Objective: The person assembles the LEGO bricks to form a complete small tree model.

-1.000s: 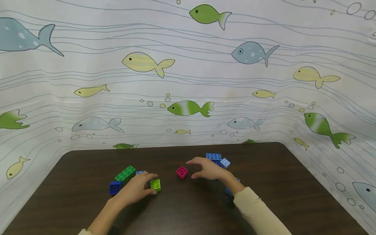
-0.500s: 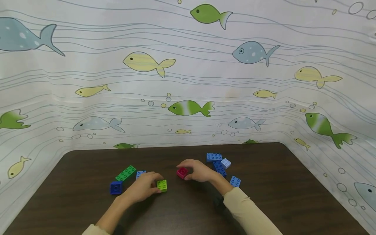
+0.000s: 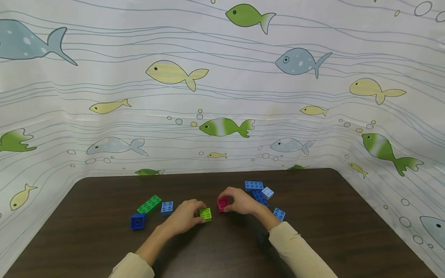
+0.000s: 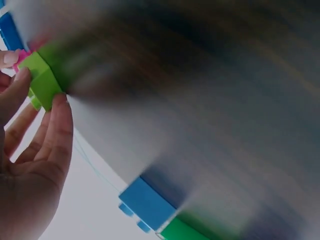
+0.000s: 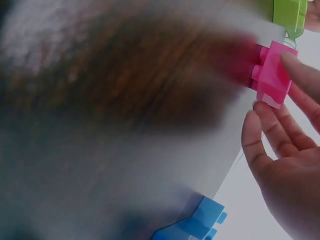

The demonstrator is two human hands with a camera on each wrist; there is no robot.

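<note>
My left hand (image 3: pixel 184 218) pinches a lime green toy building brick (image 3: pixel 206 214) between thumb and fingertips, its studs up. Just to the right, my right hand (image 3: pixel 240 201) holds a pink brick (image 3: pixel 222 205) by its sides, the fingers curled round it. In the right wrist view, the pink brick (image 5: pixel 274 72) has its studs towards the table, so it is upside down. A small gap separates the two bricks in the head view. Behind the left hand lies a light blue brick (image 3: pixel 167 207).
A long green brick (image 3: pixel 149 204) and a dark blue brick (image 3: pixel 138 221) lie at the left of the dark table (image 3: pixel 87 247). Beyond the right hand are blue bricks (image 3: pixel 254 185), a pale blue brick (image 3: pixel 267 192) and another blue brick (image 3: pixel 279 214) beside the forearm.
My left hand has moved right with the lime brick, uncovering the light blue one. The right hand has come left, taken hold of the pink brick and shifted it slightly right.
</note>
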